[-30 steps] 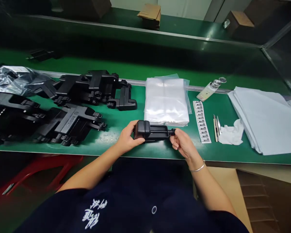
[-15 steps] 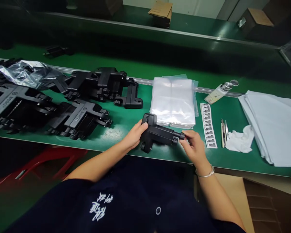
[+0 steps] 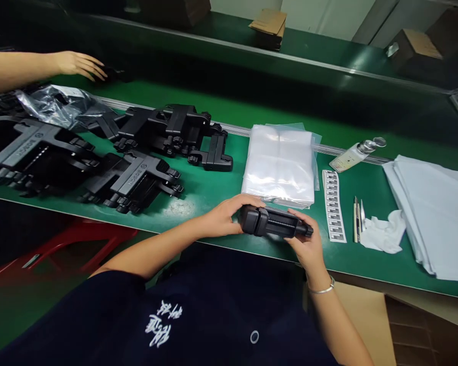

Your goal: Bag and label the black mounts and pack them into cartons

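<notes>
A small black plastic part (image 3: 272, 223) lies lengthwise between my two hands, just above the near edge of the green table (image 3: 206, 190). My left hand (image 3: 225, 216) wraps its blocky left end. My right hand (image 3: 307, 244) grips the narrow right end from below. A stack of clear plastic bags (image 3: 278, 165) sits directly behind the part. Several larger black plastic parts (image 3: 137, 175) are spread on the table to my left.
A label strip (image 3: 333, 204), thin tools (image 3: 356, 218), a crumpled white tissue (image 3: 383, 233), a small bottle (image 3: 356, 152) and a pile of white sheets (image 3: 435, 208) lie to the right. Another person's hand (image 3: 78, 63) reaches over the far belt at top left. Cardboard boxes (image 3: 269, 25) stand behind.
The black part has been turned in my hands and now lies flat with its foot no longer pointing down. Another person's arm has come into view at top left.
</notes>
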A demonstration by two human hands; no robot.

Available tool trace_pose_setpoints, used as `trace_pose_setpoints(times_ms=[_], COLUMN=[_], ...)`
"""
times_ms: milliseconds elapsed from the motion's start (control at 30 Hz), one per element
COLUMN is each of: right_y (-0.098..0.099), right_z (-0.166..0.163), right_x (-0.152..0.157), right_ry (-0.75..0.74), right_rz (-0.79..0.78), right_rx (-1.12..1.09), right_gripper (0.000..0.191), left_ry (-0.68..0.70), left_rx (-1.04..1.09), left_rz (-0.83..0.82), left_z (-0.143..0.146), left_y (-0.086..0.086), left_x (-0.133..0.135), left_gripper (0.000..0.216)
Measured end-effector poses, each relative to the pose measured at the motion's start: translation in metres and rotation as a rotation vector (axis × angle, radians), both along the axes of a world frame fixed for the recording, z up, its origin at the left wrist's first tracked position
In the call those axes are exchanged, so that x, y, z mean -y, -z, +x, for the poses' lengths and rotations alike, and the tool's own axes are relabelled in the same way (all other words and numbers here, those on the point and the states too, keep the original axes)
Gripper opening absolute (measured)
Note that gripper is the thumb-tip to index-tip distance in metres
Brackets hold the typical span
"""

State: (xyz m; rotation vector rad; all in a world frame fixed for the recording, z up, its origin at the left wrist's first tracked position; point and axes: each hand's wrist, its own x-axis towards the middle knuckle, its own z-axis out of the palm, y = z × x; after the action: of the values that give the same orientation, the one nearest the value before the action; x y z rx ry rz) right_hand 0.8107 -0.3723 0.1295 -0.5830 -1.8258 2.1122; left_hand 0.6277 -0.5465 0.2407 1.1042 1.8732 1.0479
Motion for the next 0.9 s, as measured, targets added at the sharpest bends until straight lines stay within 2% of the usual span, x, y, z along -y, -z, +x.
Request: trace_pose_setpoints(times_ms=[100, 267, 333, 400, 500, 567, 667, 733, 767, 833, 900], right_y=[0.003, 0.008, 0.007, 0.004, -0.003, -0.008, -0.014, -0.018, -0.019, -0.023, -0.026], right_z=[0.000, 0.001, 0.003, 0.004, 0.007, 0.009, 0.010, 0.010, 0.009, 0.009, 0.009], right_x=[-0.006, -0.007, -0.005, -0.003, -0.004, -0.008, -0.017, -0.023, -0.025, -0.026, -0.025], right_ry=[0.035, 0.035, 0.031, 0.007, -0.088, -0.129, -0.110, -0.107, -0.113, -0.129, -0.136], right_rz=[0.108, 0.161, 0.126, 0.060, 0.015, 0.103, 0.445, 0.644, 0.691, 0.683, 0.577], right_rx=[-0.090, -0.102, -0.058, -0.007, 0.026, -0.013, -0.173, -0.267, -0.290, -0.274, -0.181], right_gripper=[0.048, 0.047, 0.050, 0.054, 0.054, 0.052, 0.042, 0.034, 0.031, 0.025, 0.025], left_ry=[0.135, 0.145, 0.081, -0.051, -0.283, -0.400, -0.543, -0.593, -0.595, -0.567, -0.504], left_rx=[-0.172, -0.251, -0.201, -0.106, 0.125, 0.271, 0.398, 0.439, 0.439, 0.378, 0.243], left_rz=[0.062, -0.003, -0.105, -0.210, -0.232, -0.170, -0.093, -0.079, -0.083, -0.094, -0.108], left_z=[-0.006, -0.004, -0.001, 0.003, 0.009, 0.012, 0.014, 0.015, 0.014, 0.013, 0.011], left_y=[0.001, -0.002, -0.008, -0.013, -0.012, -0.007, 0.001, 0.003, 0.004, 0.002, -0.002], left_x=[0.001, 0.001, -0.001, -0.003, -0.004, -0.003, 0.000, 0.001, 0.002, 0.004, 0.006], left_gripper=[0.039, 0.035, 0.040, 0.052, 0.062, 0.066, 0.066, 0.065, 0.066, 0.068, 0.070])
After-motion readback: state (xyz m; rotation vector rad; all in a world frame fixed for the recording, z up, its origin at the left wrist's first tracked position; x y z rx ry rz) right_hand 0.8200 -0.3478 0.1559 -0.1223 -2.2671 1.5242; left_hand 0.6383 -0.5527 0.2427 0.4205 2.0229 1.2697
